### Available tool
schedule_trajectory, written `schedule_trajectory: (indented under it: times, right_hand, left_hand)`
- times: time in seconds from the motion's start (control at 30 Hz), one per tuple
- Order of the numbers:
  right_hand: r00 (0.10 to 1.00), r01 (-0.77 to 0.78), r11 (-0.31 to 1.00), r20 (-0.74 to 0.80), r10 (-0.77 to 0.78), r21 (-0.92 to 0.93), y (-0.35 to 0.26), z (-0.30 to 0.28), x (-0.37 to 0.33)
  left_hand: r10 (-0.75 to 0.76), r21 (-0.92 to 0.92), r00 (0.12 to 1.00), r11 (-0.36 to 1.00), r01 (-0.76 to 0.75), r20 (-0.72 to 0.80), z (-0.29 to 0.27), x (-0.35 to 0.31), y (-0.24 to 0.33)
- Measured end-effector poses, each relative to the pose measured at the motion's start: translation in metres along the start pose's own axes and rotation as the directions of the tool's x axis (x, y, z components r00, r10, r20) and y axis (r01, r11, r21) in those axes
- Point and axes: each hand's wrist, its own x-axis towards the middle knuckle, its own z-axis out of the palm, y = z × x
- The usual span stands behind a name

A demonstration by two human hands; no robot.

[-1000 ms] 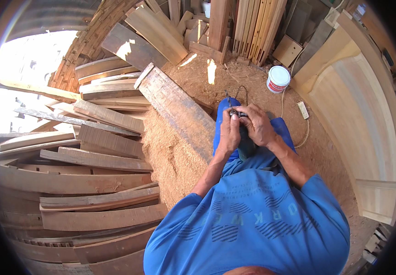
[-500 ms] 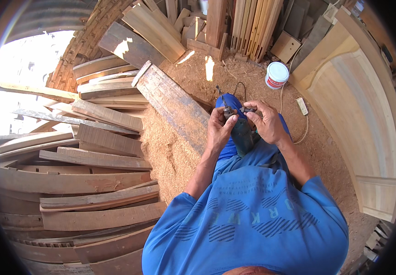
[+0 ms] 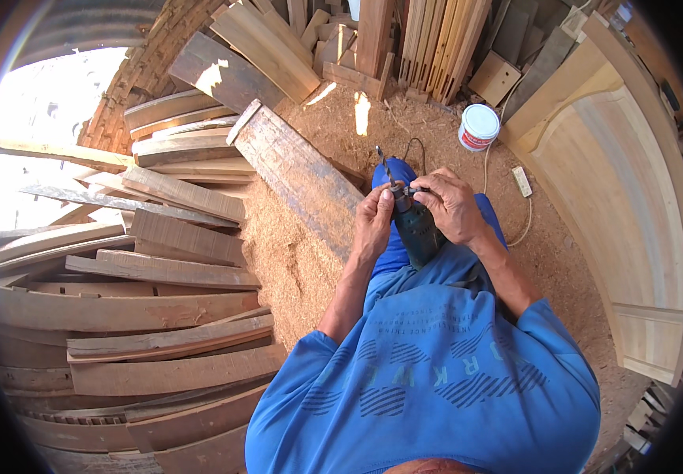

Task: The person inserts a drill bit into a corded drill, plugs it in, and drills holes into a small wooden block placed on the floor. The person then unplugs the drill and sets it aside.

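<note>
A dark green power drill (image 3: pixel 418 239) rests upright in my lap, its twist bit (image 3: pixel 386 166) pointing away from me. My left hand (image 3: pixel 373 223) is closed round the near-left side of the drill's chuck (image 3: pixel 400 199), thumb pressed on it. In my right hand (image 3: pixel 454 208) a small dark chuck key (image 3: pixel 413 190) is pinched between thumb and fingers. Its tip meets the side of the chuck; whether it sits in a hole there is too small to tell. The lower part of the drill is hidden by my shirt.
Stacked planks (image 3: pixel 164 268) fill the left side. A dusty board (image 3: pixel 298 170) slants across the sawdust (image 3: pixel 286 257). Ahead stand a white bucket (image 3: pixel 480 126) and upright timber (image 3: pixel 444 47). On the right, a power strip (image 3: pixel 522 182) with its cord lies near a large wooden panel (image 3: pixel 618 189).
My right hand has moved left and turned, bringing the chuck key from slightly apart to the chuck's side. The drill has shifted slightly and my left hand keeps hold of its chuck.
</note>
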Motion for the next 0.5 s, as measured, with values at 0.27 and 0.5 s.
schedule_trajectory:
  times: [0.27, 0.5]
  right_hand:
    - [0.996, 0.051, 0.996, 0.078, -0.046, -0.073, 0.007, -0.01, 0.001]
    - [0.999, -0.037, 0.999, 0.02, 0.037, 0.001, 0.009, 0.0, -0.001]
  left_hand:
    - [0.073, 0.261, 0.997, 0.963, -0.069, -0.007, 0.018, -0.003, 0.011]
    - [0.285, 0.563, 0.953, 0.807, -0.18, -0.103, 0.038, 0.014, -0.012]
